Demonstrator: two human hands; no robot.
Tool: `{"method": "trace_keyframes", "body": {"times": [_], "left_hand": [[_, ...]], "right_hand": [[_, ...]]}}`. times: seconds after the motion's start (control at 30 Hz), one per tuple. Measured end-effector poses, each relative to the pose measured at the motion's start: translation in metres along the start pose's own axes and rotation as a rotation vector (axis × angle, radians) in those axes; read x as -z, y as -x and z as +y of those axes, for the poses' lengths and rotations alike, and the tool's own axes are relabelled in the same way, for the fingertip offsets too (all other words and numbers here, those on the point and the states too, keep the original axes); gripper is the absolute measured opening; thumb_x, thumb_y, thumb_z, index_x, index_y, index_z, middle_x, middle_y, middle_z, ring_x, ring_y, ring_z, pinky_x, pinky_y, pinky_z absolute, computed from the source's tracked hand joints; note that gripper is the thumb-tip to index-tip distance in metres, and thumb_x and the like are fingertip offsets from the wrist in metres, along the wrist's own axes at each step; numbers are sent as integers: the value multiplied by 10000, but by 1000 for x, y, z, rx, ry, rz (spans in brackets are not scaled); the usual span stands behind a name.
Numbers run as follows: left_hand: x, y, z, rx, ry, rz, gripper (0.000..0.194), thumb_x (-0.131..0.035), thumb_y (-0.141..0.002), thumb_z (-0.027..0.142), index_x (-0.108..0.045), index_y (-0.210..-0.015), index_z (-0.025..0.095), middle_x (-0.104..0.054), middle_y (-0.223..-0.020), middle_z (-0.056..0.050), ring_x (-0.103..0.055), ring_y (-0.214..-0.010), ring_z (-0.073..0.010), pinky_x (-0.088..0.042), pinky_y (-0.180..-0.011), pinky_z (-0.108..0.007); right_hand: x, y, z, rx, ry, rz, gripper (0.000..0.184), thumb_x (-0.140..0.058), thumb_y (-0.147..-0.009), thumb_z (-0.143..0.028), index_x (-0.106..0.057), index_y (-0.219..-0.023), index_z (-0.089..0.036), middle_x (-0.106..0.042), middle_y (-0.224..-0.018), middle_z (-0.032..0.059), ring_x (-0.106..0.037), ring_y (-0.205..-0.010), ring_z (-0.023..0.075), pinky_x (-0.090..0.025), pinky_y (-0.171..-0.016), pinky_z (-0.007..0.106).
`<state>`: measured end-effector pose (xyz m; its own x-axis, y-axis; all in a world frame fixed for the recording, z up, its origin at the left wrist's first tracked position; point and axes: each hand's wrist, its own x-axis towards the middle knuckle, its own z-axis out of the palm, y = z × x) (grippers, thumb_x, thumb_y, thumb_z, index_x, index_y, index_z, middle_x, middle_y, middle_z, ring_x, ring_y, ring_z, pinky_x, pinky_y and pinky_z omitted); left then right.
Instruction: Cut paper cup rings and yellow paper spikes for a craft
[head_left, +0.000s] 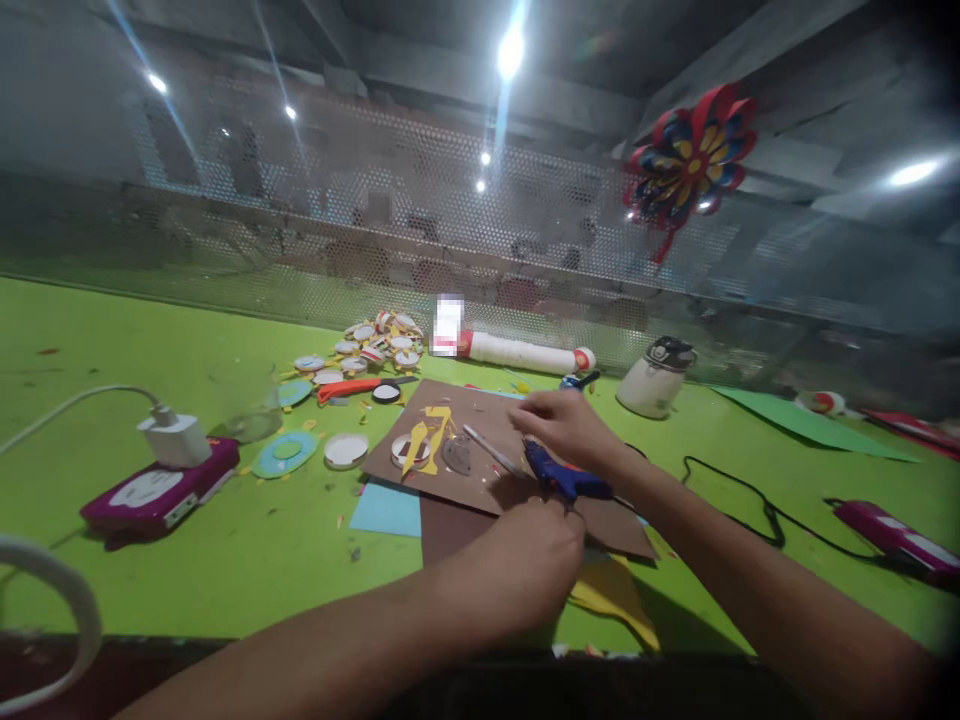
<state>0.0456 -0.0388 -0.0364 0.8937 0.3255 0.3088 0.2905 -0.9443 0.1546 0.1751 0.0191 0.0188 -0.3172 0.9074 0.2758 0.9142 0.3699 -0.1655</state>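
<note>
My right hand (568, 428) is closed around the handle of a blue glue gun (559, 477), its thin glue stick (491, 449) poking out to the left. Nearer me, my left hand (525, 568) is curled in a pinch just below the gun's tip; what it grips is hidden by the fingers. Both hands work over brown paper sheets (457, 480) that carry yellow cut-outs (427, 440) and a small white ring (410, 450). A yellow sheet (611, 595) lies under my left wrist.
On the green table (247, 550) lie a purple power strip with a white charger (161, 480), white discs and paper circles (375, 345), orange scissors (352, 388), a white tube (517, 352), a white pot (656, 380), a black cable (750, 500) and green paper (810, 422). A mesh wall (420, 230) runs behind.
</note>
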Motion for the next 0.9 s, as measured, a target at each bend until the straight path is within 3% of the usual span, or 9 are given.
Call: {"method": "trace_keyframes", "body": {"times": [0.07, 0.13, 0.3, 0.53, 0.7, 0.8, 0.9], "left_hand": [[6, 14, 0, 77, 53, -3, 224, -523, -728, 80, -600, -938, 67, -632, -965, -182, -585, -854, -264, -482, -740, -360], [10, 27, -3, 158, 150, 40, 178, -496, -774, 109, -585, -927, 127, -630, -973, -134, -583, -889, -240, -484, -778, -340], [-1, 46, -18, 242, 346, 129, 155, -482, -789, 104, -554, -898, 188, -618, -963, -70, -580, -902, -197, -475, -806, -294], [-25, 44, -28, 111, 175, 32, 104, -538, -759, 174, -559, -860, 170, -608, -899, -100, -583, -830, -230, -469, -673, -309], [-10, 46, -27, 189, 273, 36, 87, -512, -789, 184, -567, -855, 164, -609, -934, -113, -586, -818, -223, -471, -682, -319], [2, 49, -25, 247, 406, 116, 88, -502, -773, 147, -571, -828, 155, -616, -932, -107, -591, -859, -210, -470, -715, -300], [9, 50, -24, 334, 547, 206, 115, -490, -746, 108, -584, -784, 163, -624, -865, -69, -596, -836, -182, -465, -711, -275]], "right_hand": [[-23, -54, -3, -15, -14, -173, 231, -577, -917, -330, -629, -1021, -131, -660, -979, 30, -650, -806, 165, -547, -699, 330], [-50, -95, -10, -38, -5, -303, 248, -584, -909, -334, -635, -1062, -146, -645, -1082, 33, -643, -894, 208, -548, -749, 351], [-95, -146, -16, -86, 42, -473, 272, -576, -918, -317, -594, -1148, -172, -611, -1169, 66, -625, -976, 213, -533, -817, 397], [-98, -158, -4, -53, -9, -564, 265, -576, -918, -316, -602, -1132, -164, -618, -1157, 61, -628, -967, 213, -535, -812, 395], [-84, -159, 7, -74, -82, -456, 275, -583, -913, -317, -599, -1136, -158, -616, -1159, 61, -625, -975, 220, -533, -816, 404], [-71, -152, 11, -80, -169, -347, 291, -586, -912, -309, -584, -1159, -156, -609, -1167, 70, -624, -981, 217, -532, -816, 412], [-58, -128, 10, -57, -305, -277, 269, -586, -914, -300, -588, -1138, -150, -626, -1118, 65, -638, -922, 192, -545, -774, 383]]}}
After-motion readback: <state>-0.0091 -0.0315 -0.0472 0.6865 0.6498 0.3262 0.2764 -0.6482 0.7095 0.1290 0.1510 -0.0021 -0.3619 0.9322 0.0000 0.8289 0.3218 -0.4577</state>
